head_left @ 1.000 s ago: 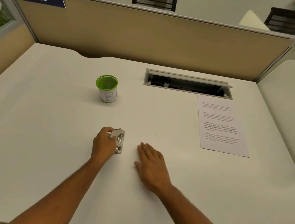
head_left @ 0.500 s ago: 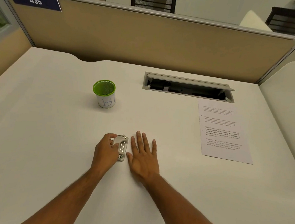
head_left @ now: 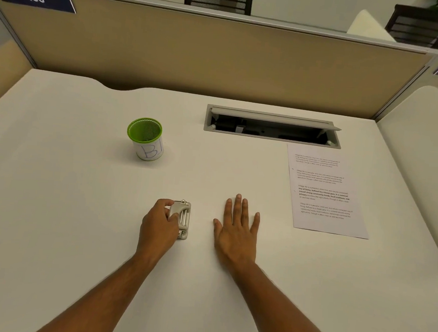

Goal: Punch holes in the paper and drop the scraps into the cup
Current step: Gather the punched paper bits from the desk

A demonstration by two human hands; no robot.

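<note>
Left hand (head_left: 160, 220) curled over the silver hole punch (head_left: 182, 219) near the front middle of the desk (head_left: 52, 205), fingers wrapped on its left side and lever. Looks like a grip for steadying or picking it up, not pressing, since no paper is in it. Right hand (head_left: 237, 225) lies flat and open, palm down on bare desk just right of the punch, not touching it and holding nothing (probably braced, ready to go for the sheet). The printed paper (head_left: 323, 189) sits well to the right, flat, text facing up, its top edge just below the cable tray slot (head_left: 270, 126); I see no holes in it, though it's too small to be sure. Green mesh cup (head_left: 146, 139) with a white label marked "B1" stands upright to the back left, well apart from the punch and paper; I can't tell if any scraps are inside. Judgement: task at the start, paper must come to the punch first.
</note>
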